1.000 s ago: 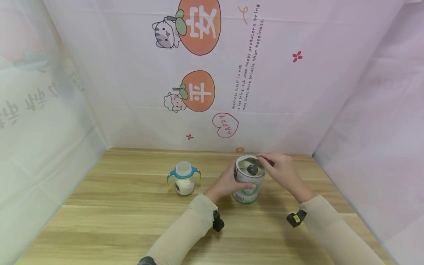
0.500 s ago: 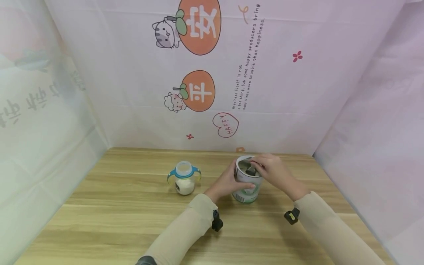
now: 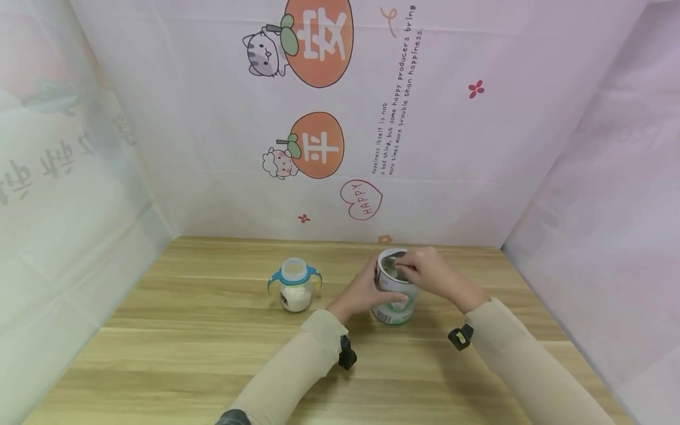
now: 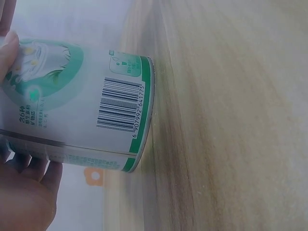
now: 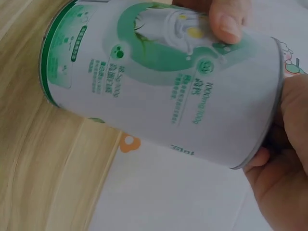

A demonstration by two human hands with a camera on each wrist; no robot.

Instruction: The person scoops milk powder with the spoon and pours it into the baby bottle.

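A white and green milk powder can (image 3: 392,313) stands upright and lidless on the table, and my left hand (image 3: 362,294) grips it round the side. In the left wrist view the can's barcode (image 4: 120,105) shows, with fingers on both sides of the can. My right hand (image 3: 431,273) reaches over the rim, its fingertips inside the mouth, pinching the handle of a dark scoop that the fingers largely hide now. From the right wrist view the can wall (image 5: 144,96) covers the fingertips. Left of the can stands a baby bottle (image 3: 296,298), uncapped, with pale powder inside.
The bottle has a blue collar (image 3: 293,280) with two side handles. Under everything lies a wood-grain table (image 3: 212,354). Printed white cloth (image 3: 451,165) rises behind the table's back edge and along both sides.
My right hand has moved left from the can's right rim into its mouth, taking hold of the scoop that lay visible inside. The left hand, can and bottle have stayed in place.
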